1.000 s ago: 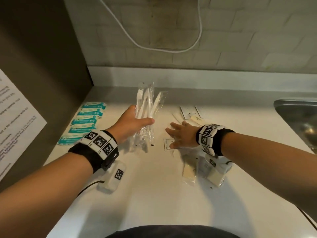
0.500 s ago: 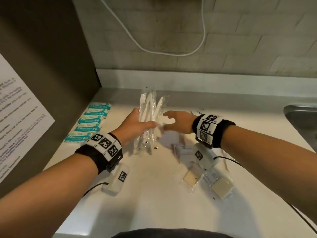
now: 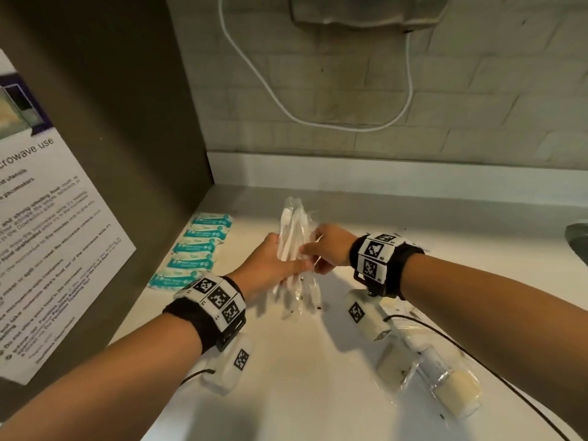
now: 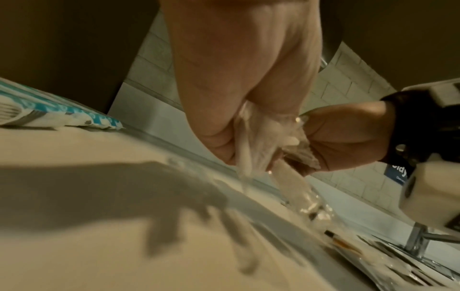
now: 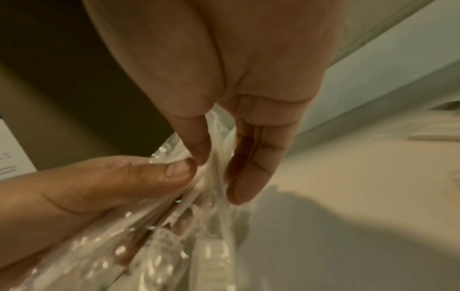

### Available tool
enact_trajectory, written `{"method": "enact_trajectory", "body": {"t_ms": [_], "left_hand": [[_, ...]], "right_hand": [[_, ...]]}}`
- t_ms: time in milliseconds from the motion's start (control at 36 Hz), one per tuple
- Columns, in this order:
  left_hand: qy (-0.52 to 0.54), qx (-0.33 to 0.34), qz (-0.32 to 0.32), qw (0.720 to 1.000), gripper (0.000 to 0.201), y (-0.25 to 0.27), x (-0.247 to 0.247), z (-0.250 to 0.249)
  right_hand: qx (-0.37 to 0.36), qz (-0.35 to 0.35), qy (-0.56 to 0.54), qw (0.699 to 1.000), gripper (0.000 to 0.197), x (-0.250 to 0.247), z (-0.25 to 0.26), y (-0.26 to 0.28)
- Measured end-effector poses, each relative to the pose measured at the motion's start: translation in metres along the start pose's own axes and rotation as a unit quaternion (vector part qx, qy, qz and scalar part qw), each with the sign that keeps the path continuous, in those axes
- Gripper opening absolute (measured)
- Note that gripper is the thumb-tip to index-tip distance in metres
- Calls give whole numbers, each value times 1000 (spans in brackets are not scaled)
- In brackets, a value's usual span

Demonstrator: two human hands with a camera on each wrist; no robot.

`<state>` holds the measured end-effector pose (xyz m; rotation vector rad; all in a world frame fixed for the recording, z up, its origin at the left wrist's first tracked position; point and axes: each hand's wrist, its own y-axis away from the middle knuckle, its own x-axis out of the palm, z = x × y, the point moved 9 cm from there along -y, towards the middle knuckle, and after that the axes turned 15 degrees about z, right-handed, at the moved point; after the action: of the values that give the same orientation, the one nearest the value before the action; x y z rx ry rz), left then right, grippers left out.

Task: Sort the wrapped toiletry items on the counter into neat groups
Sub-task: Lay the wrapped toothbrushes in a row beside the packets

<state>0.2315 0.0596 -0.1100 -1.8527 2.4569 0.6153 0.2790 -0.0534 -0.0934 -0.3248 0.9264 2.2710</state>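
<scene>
A bundle of white toothbrushes in clear wrappers (image 3: 293,232) stands nearly upright above the white counter (image 3: 286,377). My left hand (image 3: 288,264) grips it round the middle, thumb across the front. From the right, my right hand (image 3: 310,254) pinches the same bundle (image 5: 174,232) between thumb and fingers, beside the left thumb (image 5: 161,173). In the left wrist view the wrappers (image 4: 251,141) hang below the left palm. A row of teal packets (image 3: 197,249) lies along the left panel. Clear-wrapped cream soap bars (image 3: 455,388) lie at the front right.
A brown side panel with a printed notice (image 3: 47,233) closes the left. The tiled wall carries a looping white cable (image 3: 318,122) and a device above. A metal sink edge (image 3: 577,240) shows far right. Small flat packets (image 4: 373,254) lie towards the sink.
My right hand has left the small packets on the counter, moved left and taken hold of the toothbrush bundle. The left hand kept its grip. The head view has tilted up.
</scene>
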Motion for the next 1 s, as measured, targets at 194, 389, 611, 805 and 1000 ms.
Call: {"method": "enact_trajectory", "body": {"t_ms": [194,389,611,805,1000], "left_hand": [[49,-81,-4,996,36,-4,-12,32],[20,-111,-39,993,38,-18,-18,35],[-104,-159,-43,981,37,-27,-19,40],[-57,-166,-26,984,56,-26,-12,51],[-36,-159,-30,986,22,-20,-13,49]], "right_hand": [[74,20,-55,996,22,-3,-26,-21],[130,18,-63,989,18,-3,-34,-41],[147,-2,-45,988,23,-13,-39,-49],[150,-8,42,988,31,-22,-43,-56],[137,-25,60,988,24,-25,-52,-53]]}}
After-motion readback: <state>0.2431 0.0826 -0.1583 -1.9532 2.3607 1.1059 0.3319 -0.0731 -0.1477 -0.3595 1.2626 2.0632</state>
